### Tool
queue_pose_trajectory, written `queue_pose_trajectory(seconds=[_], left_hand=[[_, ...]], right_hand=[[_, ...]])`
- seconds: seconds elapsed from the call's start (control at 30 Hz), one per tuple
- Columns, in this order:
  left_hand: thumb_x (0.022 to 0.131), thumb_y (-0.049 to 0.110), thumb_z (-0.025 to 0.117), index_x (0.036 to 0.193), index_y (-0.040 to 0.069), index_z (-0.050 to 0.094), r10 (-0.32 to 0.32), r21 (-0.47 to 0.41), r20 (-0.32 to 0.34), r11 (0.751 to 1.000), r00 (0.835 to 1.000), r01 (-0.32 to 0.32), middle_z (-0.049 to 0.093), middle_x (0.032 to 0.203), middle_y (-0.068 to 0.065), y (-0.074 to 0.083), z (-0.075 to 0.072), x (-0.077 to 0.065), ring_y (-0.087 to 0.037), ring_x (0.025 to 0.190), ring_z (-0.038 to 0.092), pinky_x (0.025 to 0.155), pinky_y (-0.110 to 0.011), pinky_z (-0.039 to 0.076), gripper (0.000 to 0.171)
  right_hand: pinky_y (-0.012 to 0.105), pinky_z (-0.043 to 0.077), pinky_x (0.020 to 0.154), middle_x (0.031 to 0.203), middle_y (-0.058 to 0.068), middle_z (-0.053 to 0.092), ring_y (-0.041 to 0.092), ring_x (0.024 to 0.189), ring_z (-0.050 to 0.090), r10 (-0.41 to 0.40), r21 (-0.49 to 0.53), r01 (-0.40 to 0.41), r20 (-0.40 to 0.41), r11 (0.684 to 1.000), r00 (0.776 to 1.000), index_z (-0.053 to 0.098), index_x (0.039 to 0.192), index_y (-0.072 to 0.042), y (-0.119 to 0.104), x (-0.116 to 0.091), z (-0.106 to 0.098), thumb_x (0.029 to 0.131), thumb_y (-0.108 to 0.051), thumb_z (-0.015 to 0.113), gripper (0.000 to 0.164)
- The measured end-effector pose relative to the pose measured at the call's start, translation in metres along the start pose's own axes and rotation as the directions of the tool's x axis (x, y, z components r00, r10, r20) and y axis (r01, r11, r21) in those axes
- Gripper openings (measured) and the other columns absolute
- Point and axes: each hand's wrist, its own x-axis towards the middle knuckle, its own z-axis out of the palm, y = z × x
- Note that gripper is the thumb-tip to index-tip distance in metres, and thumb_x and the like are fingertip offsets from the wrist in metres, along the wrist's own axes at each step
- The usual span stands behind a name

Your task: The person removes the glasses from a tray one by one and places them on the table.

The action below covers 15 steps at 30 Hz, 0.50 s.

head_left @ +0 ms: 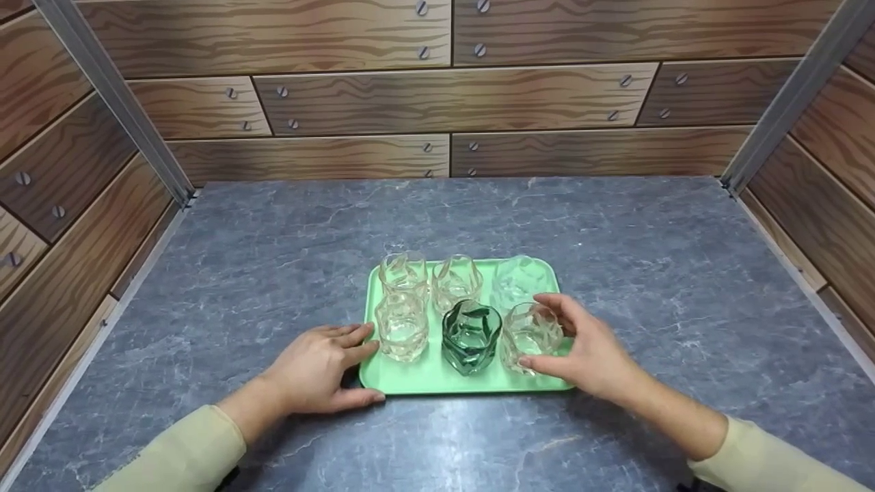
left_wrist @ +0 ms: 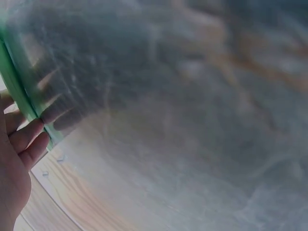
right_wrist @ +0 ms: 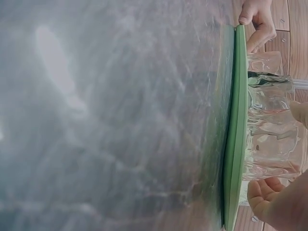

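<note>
A light green tray carries several faceted glasses in two rows. In the front row stand a clear glass, a dark green glass and another clear glass. My right hand holds that last clear glass, its thumb at the front and fingers round the far right side. In the right wrist view, the clear glass stands between thumb and fingers. My left hand rests against the tray's left edge, fingers fairly straight and thumb by the near corner. The left wrist view shows its fingers touching the tray rim.
Behind are two clear glasses and a pale, slightly bluish glass. The tray lies on a grey marbled tabletop. Wood-patterned panels wall the back and sides, with metal posts at the back corners.
</note>
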Motion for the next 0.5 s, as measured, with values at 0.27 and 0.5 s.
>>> queue_pose_trajectory(seconds=[0.27,0.5], left_hand=[[0.097,0.073,0.060,0.138,0.009,0.072,-0.021,-0.032,0.082,0.999,0.996,0.023,0.063,0.145,-0.021,0.001,-0.010,0.008,-0.036,0.128,0.066,0.100,-0.052,0.056,0.077],[0.097,0.073,0.058,0.139,0.008,0.071,-0.036,-0.060,0.162,0.997,0.986,0.046,0.065,0.145,-0.015,0.001,-0.014,0.012,-0.038,0.128,0.066,0.099,-0.054,0.056,0.078]], right_hand=[[0.049,0.053,0.100,0.136,0.011,0.065,0.027,0.113,0.065,0.009,0.010,-0.009,0.013,1.000,1.000,0.054,0.149,-0.008,-0.001,-0.002,-0.006,0.074,-0.033,0.099,0.091],[0.051,0.051,0.105,0.135,0.009,0.067,0.028,0.117,0.065,-0.035,0.038,0.036,-0.024,0.999,0.999,0.056,0.145,-0.006,-0.006,-0.005,-0.015,0.074,-0.027,0.099,0.085]])
